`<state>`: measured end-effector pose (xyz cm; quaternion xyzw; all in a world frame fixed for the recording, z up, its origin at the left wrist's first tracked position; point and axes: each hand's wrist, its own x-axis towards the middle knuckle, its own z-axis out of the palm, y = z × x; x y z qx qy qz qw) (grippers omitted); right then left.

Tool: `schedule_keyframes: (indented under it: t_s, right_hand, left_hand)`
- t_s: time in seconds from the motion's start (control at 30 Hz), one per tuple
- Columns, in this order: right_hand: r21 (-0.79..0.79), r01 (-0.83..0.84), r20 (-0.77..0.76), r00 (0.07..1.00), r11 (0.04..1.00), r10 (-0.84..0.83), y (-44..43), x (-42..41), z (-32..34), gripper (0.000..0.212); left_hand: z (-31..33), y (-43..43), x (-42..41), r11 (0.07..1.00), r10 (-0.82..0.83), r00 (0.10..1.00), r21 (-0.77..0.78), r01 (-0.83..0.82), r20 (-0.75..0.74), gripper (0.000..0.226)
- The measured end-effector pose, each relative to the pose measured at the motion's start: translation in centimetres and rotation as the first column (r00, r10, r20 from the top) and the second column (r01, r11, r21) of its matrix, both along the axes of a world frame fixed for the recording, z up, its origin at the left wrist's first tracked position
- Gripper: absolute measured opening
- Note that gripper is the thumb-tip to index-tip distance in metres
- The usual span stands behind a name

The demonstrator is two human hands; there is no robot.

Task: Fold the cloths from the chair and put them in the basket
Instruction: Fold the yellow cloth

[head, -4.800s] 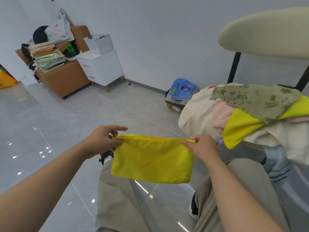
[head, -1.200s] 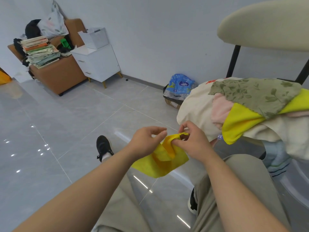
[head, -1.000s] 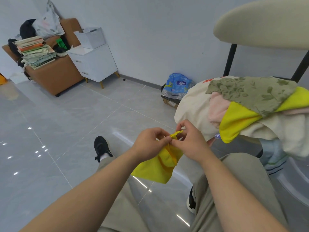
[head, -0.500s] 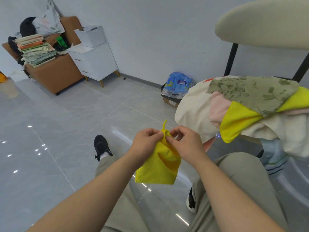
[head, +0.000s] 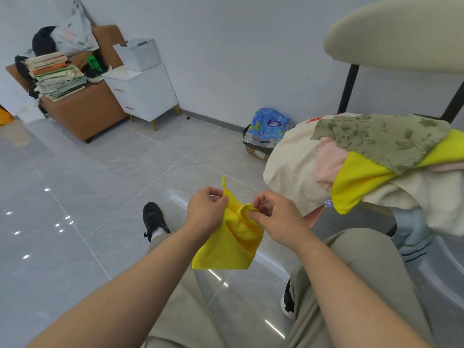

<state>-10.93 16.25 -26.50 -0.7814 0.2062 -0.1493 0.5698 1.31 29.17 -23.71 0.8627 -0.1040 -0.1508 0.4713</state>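
Left of the chair point(head: 391, 33), head view: the person's left hand point(head: 206, 209) and right hand point(head: 276, 217) hold a small yellow cloth point(head: 231, 244) in the air above the knees, clear of the floor. Left hand: thumb and fingers curled together, pinching the cloth's upper corner, from which a short loop stands up. Right hand: thumb and forefinger pinch a bunched fold of the upper edge, with the other fingers curled above it. The hands lie close together, and the cloth hangs creased between them.

On the chair seat: a pile of loose cloths point(head: 401, 197), with a green leaf-print cloth point(head: 381, 139) on top, a second yellow cloth point(head: 356, 182) beneath it, a pink cloth point(head: 329, 159), and a cream cloth point(head: 288, 167) draped over the seat's left edge.

Beyond the chair's left side, by the wall: a blue bag point(head: 270, 126). Far left of the chair: a white cabinet point(head: 145, 94) and a stack of books point(head: 55, 76) on a brown bench point(head: 85, 114).
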Motion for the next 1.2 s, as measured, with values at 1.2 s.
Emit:
schedule_keyframes:
  t_s: [1.2]
  right_hand:
    - [0.207, -0.046, 0.045, 0.998, 0.977, 0.037, -0.4, 0.5, -0.9, 0.036]
  left_hand:
    - [1.1, 0.6, -2.8, 0.924, -0.371, 0.928, -0.113, 0.365, -0.037, 0.006]
